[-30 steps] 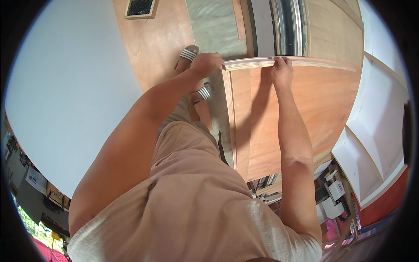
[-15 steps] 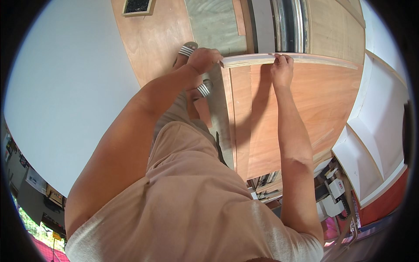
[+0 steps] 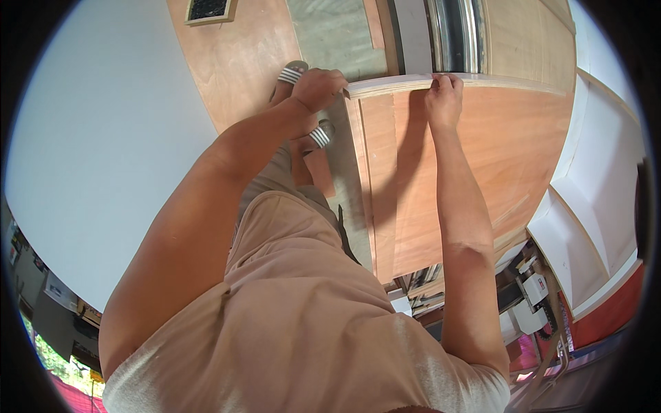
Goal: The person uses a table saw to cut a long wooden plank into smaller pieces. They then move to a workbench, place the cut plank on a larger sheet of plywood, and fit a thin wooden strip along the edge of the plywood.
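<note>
A large reddish-brown plywood panel (image 3: 475,151) stands on edge to my right, its layered edge facing up. Along that edge runs a long pale strip (image 3: 394,84). My left hand (image 3: 319,90) is closed at the strip's left end by the panel's corner; its fingertips are partly hidden. Farther right, my right hand (image 3: 444,100) has its fingers curled over the same edge and pinches the strip there. The right forearm casts a dark shadow on the panel.
A big white sheet (image 3: 117,158) fills the left side. Brown plywood (image 3: 241,62) lies beyond it, carrying a small wood-framed tray (image 3: 208,9). My sandalled feet (image 3: 318,135) stand close to the panel. White shelving (image 3: 599,172) rises on the right, above a grey-white machine (image 3: 533,296).
The hands and the panel's edge sit slightly higher in the picture. The right fingers look a little more curled on the edge; both hands keep their places along it.
</note>
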A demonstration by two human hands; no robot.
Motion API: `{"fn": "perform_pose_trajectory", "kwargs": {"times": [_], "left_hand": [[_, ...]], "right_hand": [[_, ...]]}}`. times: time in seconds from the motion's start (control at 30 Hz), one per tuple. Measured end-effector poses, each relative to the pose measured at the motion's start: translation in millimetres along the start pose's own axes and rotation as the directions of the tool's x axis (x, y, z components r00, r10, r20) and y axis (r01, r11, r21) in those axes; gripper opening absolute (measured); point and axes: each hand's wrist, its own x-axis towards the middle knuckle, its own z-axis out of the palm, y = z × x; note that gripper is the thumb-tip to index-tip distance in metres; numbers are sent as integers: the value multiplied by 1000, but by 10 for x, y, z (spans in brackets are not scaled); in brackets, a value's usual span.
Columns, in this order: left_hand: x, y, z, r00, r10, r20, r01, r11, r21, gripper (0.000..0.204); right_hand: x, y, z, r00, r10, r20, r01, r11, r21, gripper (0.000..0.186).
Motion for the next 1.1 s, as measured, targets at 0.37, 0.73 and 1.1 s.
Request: {"fn": "perform_pose_trajectory", "kwargs": {"times": [0.37, 0.73, 1.1], "left_hand": [[-11, -33, -7, 995, -66, 77, 68, 997, -27, 19], [-3, -18, -65, 998, -50, 46, 52, 998, -46, 18], [38, -46, -11, 999, 34, -34, -36, 998, -47, 17]], "right_hand": [[34, -94, -29, 998, 35, 59, -28, 993, -113, 9], [-1170, -634, -174, 947, 283, 149, -311, 926, 216, 88], [-2358, -739, -39, 752, 505, 424, -462, 862, -208, 107]]}}
